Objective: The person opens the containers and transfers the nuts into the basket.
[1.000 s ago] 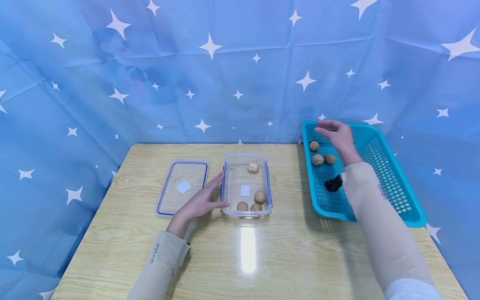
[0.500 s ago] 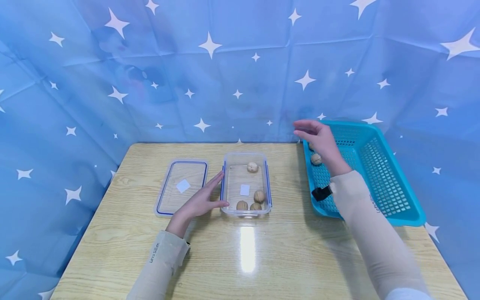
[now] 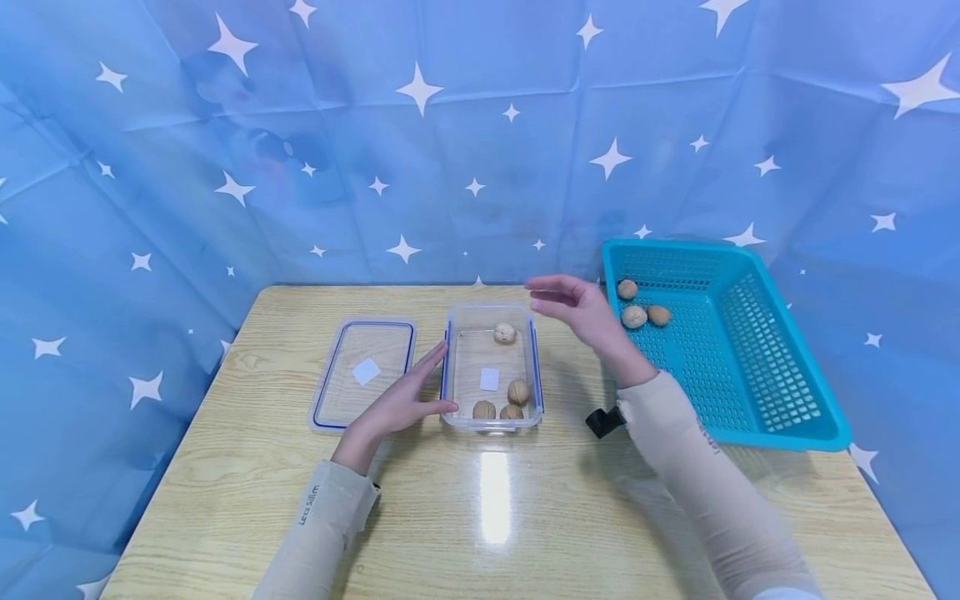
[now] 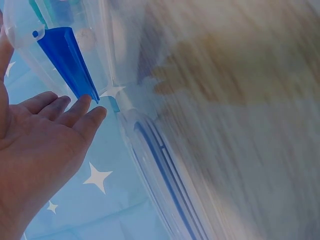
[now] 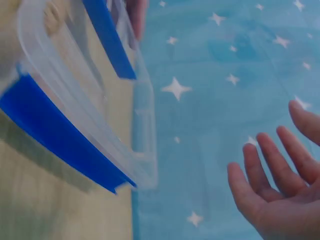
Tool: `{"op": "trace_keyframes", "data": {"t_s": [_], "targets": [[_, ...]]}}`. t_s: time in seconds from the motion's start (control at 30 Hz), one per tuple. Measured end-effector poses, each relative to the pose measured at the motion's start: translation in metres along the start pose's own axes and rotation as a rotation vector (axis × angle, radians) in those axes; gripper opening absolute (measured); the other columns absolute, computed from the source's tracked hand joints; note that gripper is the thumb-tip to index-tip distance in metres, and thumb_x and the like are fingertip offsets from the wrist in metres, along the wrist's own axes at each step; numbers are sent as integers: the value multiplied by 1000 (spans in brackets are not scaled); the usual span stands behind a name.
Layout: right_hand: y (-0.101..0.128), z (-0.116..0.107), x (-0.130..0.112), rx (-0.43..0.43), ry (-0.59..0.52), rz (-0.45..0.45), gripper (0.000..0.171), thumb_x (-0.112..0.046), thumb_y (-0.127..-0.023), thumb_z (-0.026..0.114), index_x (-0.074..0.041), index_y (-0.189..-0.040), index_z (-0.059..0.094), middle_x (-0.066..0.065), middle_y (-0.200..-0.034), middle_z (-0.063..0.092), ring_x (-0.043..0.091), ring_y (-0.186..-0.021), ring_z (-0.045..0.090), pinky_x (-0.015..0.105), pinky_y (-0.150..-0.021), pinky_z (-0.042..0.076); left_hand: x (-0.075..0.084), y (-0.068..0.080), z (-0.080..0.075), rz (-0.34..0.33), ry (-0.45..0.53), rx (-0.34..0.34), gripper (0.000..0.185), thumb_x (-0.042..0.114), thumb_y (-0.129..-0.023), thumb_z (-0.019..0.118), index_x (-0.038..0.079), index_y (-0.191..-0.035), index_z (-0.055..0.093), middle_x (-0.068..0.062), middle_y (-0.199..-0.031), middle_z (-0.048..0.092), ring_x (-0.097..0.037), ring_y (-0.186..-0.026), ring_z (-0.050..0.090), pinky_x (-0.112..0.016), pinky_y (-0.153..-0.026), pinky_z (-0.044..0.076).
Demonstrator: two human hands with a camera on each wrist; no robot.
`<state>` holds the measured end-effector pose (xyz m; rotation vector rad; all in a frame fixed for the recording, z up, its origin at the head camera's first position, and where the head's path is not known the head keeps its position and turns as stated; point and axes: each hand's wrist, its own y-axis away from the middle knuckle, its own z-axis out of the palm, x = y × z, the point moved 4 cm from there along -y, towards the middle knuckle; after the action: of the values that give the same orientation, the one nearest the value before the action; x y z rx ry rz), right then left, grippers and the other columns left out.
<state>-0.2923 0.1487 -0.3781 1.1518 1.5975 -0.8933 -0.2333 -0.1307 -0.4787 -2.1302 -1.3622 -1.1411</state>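
Four walnuts (image 3: 504, 400) sit in your clear box (image 3: 491, 425), three remain in the basket (image 3: 750, 425) at the desk's right edge; lid (image 3: 365, 373) off, left hand (image 3: 401, 402) flat against the box, right hand (image 3: 581, 308) empty, fingers relaxed.

A clear plastic container (image 3: 492, 369) with blue side clips stands open and upright just right of its flat lid (image 3: 363, 372). Four walnuts lie inside it: one (image 3: 506, 334) near the far wall, three clustered at the near right corner.

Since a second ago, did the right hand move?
Yes. The right hand left the blue basket and now hovers empty beside the clear container, toward the left.
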Motion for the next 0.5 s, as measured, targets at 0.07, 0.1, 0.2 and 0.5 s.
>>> {"op": "trace_keyframes", "data": {"t_s": [0.07, 0.1, 0.2, 0.5], "targets": [[1, 11, 3, -34, -10, -2, 39, -19, -98, 64, -7, -135, 60, 14, -141, 59, 26, -128, 58, 42, -108, 49, -1, 0, 0, -1, -1, 0, 97, 35, -90, 74, 19, -162, 10, -5, -170, 6, -35, -156, 10, -59, -124, 16], [1, 16, 5, -47, -9, -1, 38, -18, -98, 64, -7, -134, 61, 14, -140, 59, 28, -129, 57, 43, -109, 48, -1, -1, 0, -1, 0, 0, 97, 35, -90, 73, 19, -162, 10, -5, -170, 6, -35, -156, 10, -59, -124, 16], [1, 30, 13, -82, 11, -4, 37, -17, -97, 65, -7, -132, 62, 15, -139, 60, 30, -128, 58, 47, -109, 48, -1, -1, 1, -6, 4, 2, 97, 34, -90, 74, 20, -162, 10, -4, -170, 6, -35, -156, 10, -59, -124, 16], [6, 63, 35, -224, -13, 24, 38, -17, -97, 65, -6, -133, 61, 15, -139, 60, 33, -129, 58, 47, -107, 50, 0, -1, 1, -11, 20, 13, 96, 29, -90, 74, 20, -162, 11, -5, -170, 7, -35, -156, 10, -60, -124, 15]]}}
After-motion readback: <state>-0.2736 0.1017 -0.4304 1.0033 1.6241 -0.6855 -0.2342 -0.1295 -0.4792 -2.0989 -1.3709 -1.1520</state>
